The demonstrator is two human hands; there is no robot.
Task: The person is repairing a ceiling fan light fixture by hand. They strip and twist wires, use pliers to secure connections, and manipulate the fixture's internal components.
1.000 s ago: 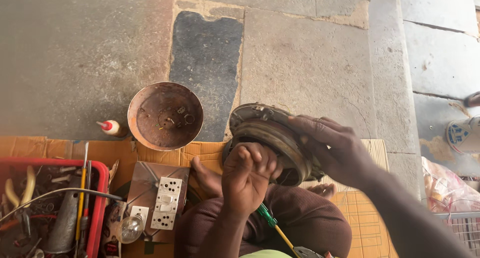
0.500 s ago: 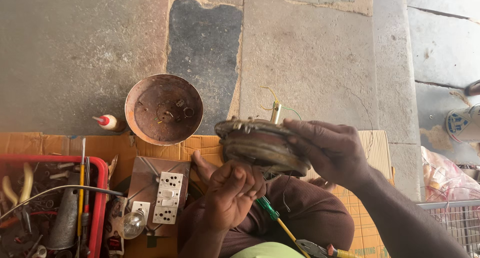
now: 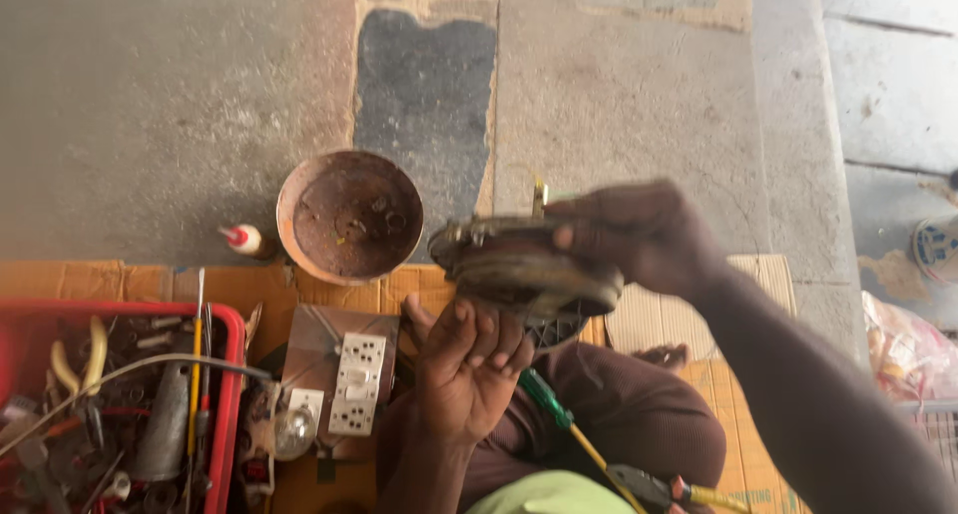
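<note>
Above the person's lap, the right hand (image 3: 639, 237) grips a round, grimy metal motor housing (image 3: 524, 269) by its far edge, thumb on the upper face and the other digits wrapped over the rim, holding it roughly level in the air. Directly beneath it the left hand (image 3: 469, 369) is raised palm up, its curled fingers (image 3: 489, 339) touching the underside of the housing; whether they pinch anything there cannot be told. Just right of the left wrist a green-handled screwdriver (image 3: 547, 399) lies across the brown-clad thigh, and pliers (image 3: 649, 489) lie nearer the body. Left of the left hand a white switch-and-socket board (image 3: 357, 382) rests on cardboard (image 3: 150, 279), with a small bulb (image 3: 292, 429) beside it. Farther left stands a red crate (image 3: 225, 394) full of tools. Beyond the left hand, on the concrete floor (image 3: 150, 105), sits a rusty round bowl (image 3: 349, 215), with a small red-capped white bottle (image 3: 244, 240) just left of it.
</note>
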